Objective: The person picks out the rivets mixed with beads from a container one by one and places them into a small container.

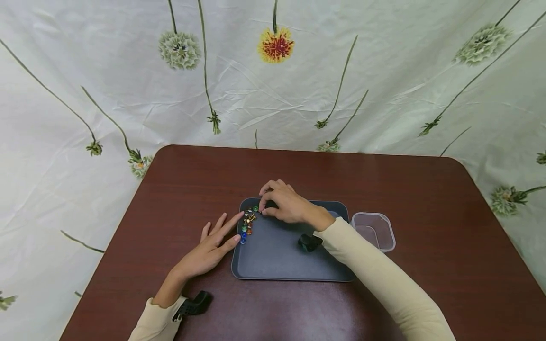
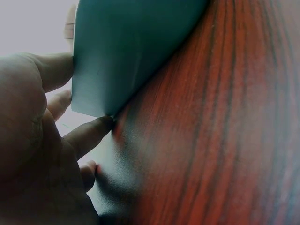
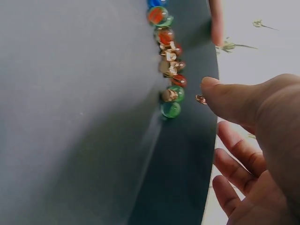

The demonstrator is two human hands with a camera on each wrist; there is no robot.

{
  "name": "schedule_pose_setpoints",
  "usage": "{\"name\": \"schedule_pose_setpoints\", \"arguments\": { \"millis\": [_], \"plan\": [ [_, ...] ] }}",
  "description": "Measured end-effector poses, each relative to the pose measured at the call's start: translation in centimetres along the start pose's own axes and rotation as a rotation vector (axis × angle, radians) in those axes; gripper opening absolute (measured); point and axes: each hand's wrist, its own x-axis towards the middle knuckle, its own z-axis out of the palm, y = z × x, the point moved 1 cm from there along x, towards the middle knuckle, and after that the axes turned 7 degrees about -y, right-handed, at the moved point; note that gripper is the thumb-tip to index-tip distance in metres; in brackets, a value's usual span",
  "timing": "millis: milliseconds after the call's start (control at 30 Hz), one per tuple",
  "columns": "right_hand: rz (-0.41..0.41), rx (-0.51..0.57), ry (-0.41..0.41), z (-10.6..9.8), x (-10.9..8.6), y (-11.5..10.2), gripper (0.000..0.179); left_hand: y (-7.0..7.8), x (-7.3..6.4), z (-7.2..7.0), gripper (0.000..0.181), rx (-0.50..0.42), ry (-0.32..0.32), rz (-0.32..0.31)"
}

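A dark grey tray lies on the table. Along its left side runs a row of glass marbles, blue, green and orange, with small gold-coloured pieces among them. My right hand is over the tray's far left corner, thumb and forefinger tips together. In the right wrist view a small shiny copper-coloured piece shows at the thumb tip, pinched there; its exact kind I cannot tell. My left hand has its fingers spread, thumb and fingertips against the tray's left edge.
Right of the tray stands a clear plastic container, partly behind the right sleeve. The brown wooden table extends around both. Behind it hangs a white cloth printed with flowers.
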Motion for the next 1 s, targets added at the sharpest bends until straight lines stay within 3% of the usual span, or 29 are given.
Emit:
{"name": "schedule_pose_setpoints", "arguments": {
  "millis": [433,1000],
  "plan": [
    [0.023,0.017,0.134,-2.0,-2.4,0.7,0.012,0.0,0.1,0.1,0.059,0.002,0.005,0.002],
    [0.02,0.022,0.203,-3.8,-6.2,0.6,0.013,0.0,0.0,0.0,0.06,0.005,0.006,0.01]
  ]
}}
